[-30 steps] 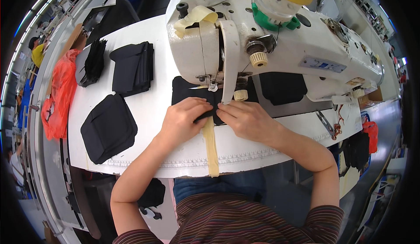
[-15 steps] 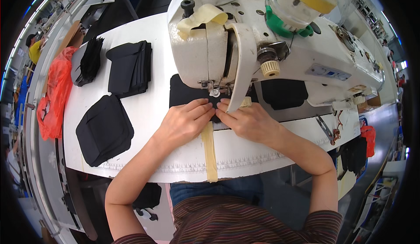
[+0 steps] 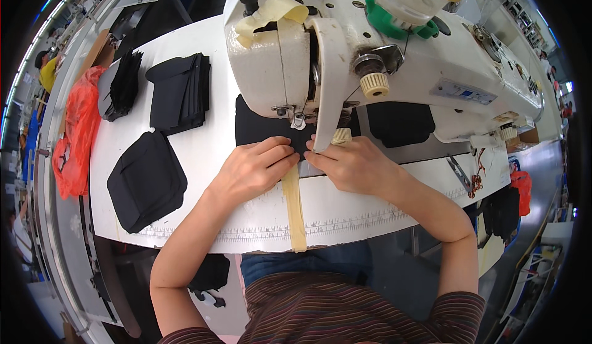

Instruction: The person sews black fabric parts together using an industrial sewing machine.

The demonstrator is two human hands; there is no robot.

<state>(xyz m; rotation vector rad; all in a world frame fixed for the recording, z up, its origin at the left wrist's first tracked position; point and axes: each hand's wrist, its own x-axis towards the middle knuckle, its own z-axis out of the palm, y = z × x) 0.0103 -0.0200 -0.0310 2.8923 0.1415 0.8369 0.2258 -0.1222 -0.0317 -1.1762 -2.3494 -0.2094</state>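
A black fabric piece [image 3: 254, 122] lies under the needle area of a white sewing machine [image 3: 269, 73]. My left hand [image 3: 256, 165] pinches the near edge of this piece just in front of the presser foot [image 3: 298, 121]. Right beside it, my right hand [image 3: 353, 164] grips the same edge, its fingertips close to the left ones and partly hidden by the machine's white curved guard [image 3: 332, 79]. Another black fabric piece [image 3: 401, 124] rests beneath the machine arm. Yellow tape [image 3: 295, 211] runs from below my fingers to the table's front edge.
Stacks of black fabric pieces [image 3: 179, 94] [image 3: 147, 180] [image 3: 120, 85] sit on the white table [image 3: 234, 230] at left, by a red plastic bag [image 3: 80, 128]. Thread snips [image 3: 459, 175] lie at the right. A ruler scale [image 3: 351, 219] runs along the front edge.
The whole view has shifted slightly, with the machine appearing a little further left and up. Both hands keep their pinch on the black fabric, with hardly any movement.
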